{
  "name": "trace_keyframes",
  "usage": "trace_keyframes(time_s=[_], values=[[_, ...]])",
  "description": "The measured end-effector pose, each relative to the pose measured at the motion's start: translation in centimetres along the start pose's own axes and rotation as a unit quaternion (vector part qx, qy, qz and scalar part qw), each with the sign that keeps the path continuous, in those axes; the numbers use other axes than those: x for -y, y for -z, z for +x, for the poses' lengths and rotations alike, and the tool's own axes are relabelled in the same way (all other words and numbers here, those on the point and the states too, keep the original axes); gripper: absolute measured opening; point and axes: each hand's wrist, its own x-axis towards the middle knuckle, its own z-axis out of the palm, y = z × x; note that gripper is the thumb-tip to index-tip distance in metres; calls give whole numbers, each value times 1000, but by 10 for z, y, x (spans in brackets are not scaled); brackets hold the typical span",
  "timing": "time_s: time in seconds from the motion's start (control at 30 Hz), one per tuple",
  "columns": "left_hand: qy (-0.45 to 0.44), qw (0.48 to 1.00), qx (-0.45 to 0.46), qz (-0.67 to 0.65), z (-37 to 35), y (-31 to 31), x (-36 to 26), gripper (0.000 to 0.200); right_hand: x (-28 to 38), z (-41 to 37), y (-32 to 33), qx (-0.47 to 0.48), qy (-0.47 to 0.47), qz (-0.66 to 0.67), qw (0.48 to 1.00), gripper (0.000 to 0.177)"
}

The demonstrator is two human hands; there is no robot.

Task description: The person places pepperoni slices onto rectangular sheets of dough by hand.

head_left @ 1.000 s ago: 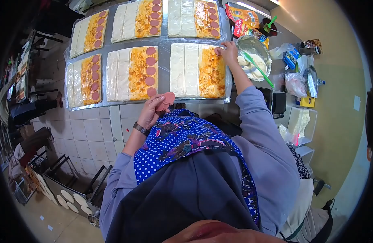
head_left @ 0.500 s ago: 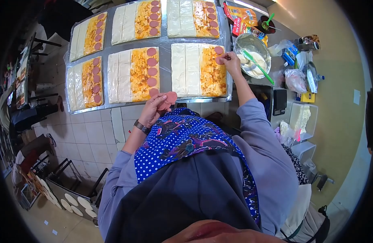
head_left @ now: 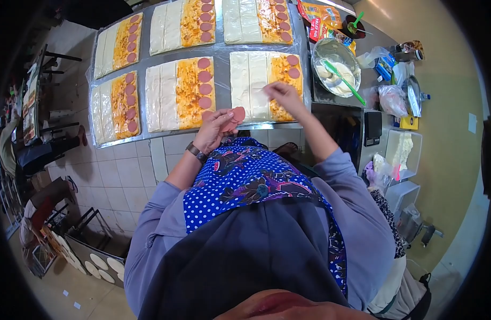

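My left hand (head_left: 216,128) is closed on a small stack of round pink sausage slices (head_left: 236,118), just past the front edge of the metal table (head_left: 221,69). To its right, my right hand (head_left: 286,98) is above the nearest right dough sheet (head_left: 243,77), fingers parted and slightly blurred, with nothing visible in them. That sheet carries an orange-brown sauce strip (head_left: 280,69) with two sausage slices (head_left: 293,66) at its far right corner. The neighbouring dough sheet (head_left: 161,98) has a column of slices along its right side, its lowest slice partly behind my left hand.
Several more topped dough sheets (head_left: 165,26) lie on the table. At the right stand a bowl of white cream (head_left: 336,58) with a green spatula (head_left: 344,82), food packets (head_left: 323,16), plastic bags (head_left: 392,100) and a black scale (head_left: 372,128). Other people are at the left.
My right hand has let go of the second slice on the nearest right sheet and moved left and toward me. My left hand, still holding slices, has shifted slightly right and up.
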Motion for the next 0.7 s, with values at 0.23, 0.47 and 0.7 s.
trace_keyframes(time_s=[0.23,0.47,0.7], values=[[17,1000,7,5,11,-11,3,26,-9,-36,-46,47,-102,132,985,25],[36,999,-6,14,9,-3,6,25,-60,-7,51,-187,29,-36,981,16],[48,998,-1,31,3,-7,5,28,-62,18,71,-276,33,-270,922,20]])
